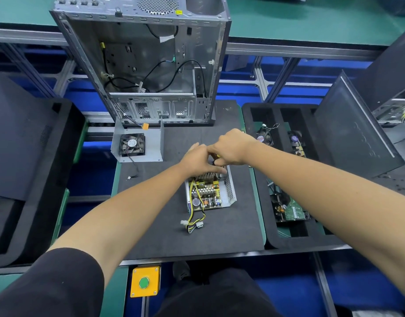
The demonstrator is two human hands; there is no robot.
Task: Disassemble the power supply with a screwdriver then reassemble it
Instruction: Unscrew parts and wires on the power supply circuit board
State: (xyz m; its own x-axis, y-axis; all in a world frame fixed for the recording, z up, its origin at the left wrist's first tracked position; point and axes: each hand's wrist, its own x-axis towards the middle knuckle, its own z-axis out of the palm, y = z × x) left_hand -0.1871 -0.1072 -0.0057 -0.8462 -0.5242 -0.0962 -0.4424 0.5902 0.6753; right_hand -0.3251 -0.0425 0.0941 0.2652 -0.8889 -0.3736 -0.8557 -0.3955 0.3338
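Note:
The power supply lies open on the black mat, its yellow circuit board, heatsinks and mesh side wall exposed. A bundle of yellow and black wires with white plugs trails from its near end. The grey metal cover with a black fan sits apart at the mat's far left. My right hand is closed around a screwdriver, mostly hidden, over the unit's far end. My left hand rests on that far end, fingers touching the screwdriver's shaft near the heatsink.
An empty computer case stands upright behind the mat. A black foam tray on the right holds a fan, boards and a drive. Dark side panels lean at right and left. A yellow box with a green button sits below the table edge.

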